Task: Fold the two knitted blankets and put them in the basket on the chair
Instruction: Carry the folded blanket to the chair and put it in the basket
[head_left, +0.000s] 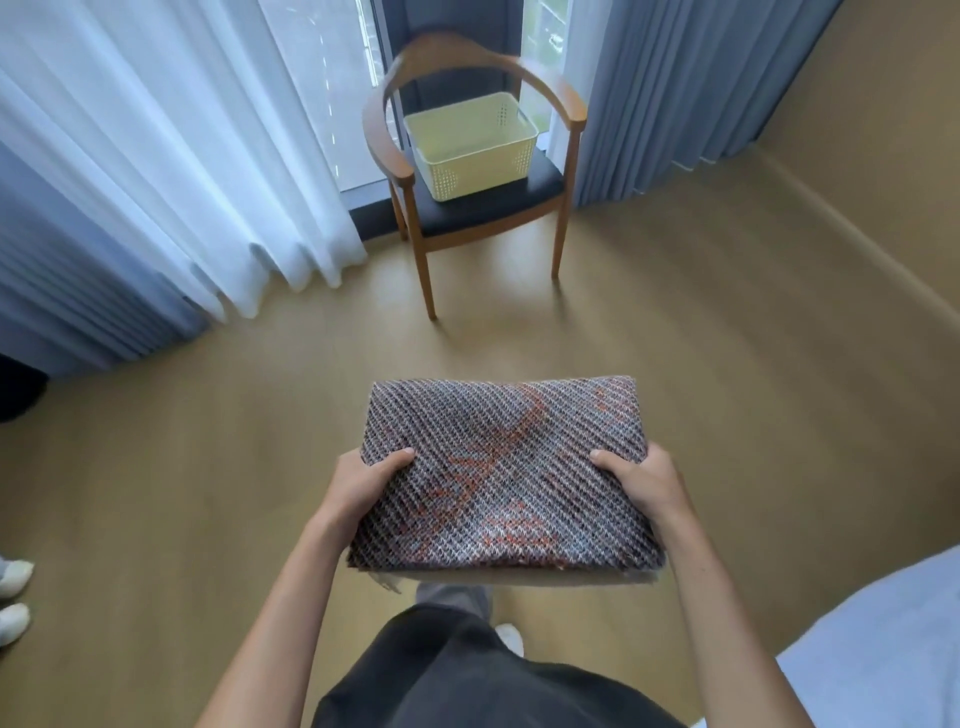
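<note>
Left hand (363, 480) and right hand (641, 480) grip the folded blanket (501, 467) — basket (470, 148) well apart.

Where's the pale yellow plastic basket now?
Head view, top centre: the pale yellow plastic basket sits on the black seat of the wooden armchair, before the window.

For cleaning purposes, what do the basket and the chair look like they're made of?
Basket: looks like cream moulded plastic, matte, with rows of small holes in its walls. Chair: seemingly varnished brown wood with a slight sheen; its seat looks like smooth dark leather or vinyl, which one is unclear.
</note>
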